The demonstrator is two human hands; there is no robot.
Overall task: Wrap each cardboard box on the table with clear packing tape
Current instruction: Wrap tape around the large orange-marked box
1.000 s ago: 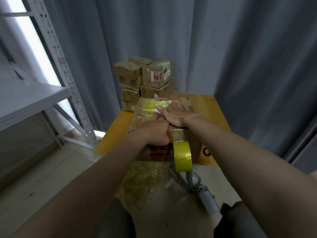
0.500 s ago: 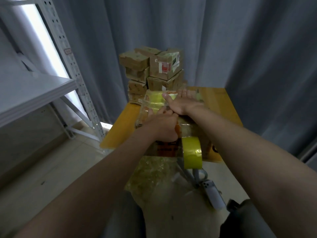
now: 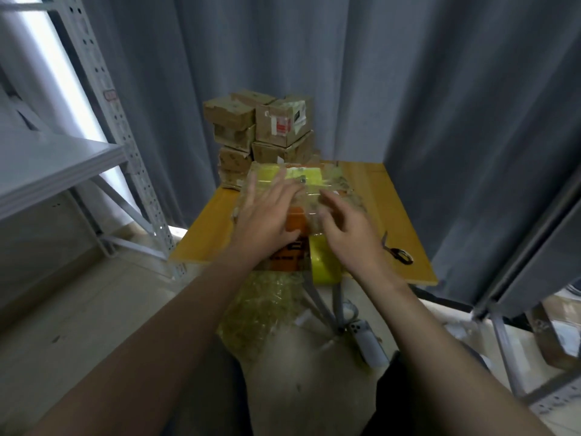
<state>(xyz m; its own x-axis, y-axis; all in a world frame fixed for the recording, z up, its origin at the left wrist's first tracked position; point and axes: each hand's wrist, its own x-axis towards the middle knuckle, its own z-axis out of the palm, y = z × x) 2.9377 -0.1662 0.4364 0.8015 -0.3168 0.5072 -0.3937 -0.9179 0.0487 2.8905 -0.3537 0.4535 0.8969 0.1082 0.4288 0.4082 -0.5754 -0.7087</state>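
Cardboard box [image 3: 295, 220], glossy with clear tape over its orange print and yellow-green label, is sitting in the middle of the yellow table [image 3: 371, 196], reaching close to the table's near edge. The left hand [image 3: 267, 215] is lying over the box's top on the side toward the table's left edge, with its fingers straight and spread and gripping nothing. The right hand [image 3: 349, 229] is hovering over the box's other half, toward the table's right edge. Its fingers are loosely bent and blurred, holding nothing, and I cannot tell whether it is touching the box. A yellowish tape roll [image 3: 325, 262] is hanging at the table's near edge, just below the right wrist and against the box's near face. Scissors [image 3: 397, 253] are lying on the table near its right front corner, apart from the box. A stack of cardboard boxes [image 3: 261, 130] is standing at the table's far left corner. Crumpled clear wrap [image 3: 261, 306] is lying on the floor below the table's near edge, and a white device [image 3: 367, 338] is lying by the table's legs. A metal rack [image 3: 94, 89] is standing left of the table, and a grey curtain [image 3: 408, 89] is hanging behind it.
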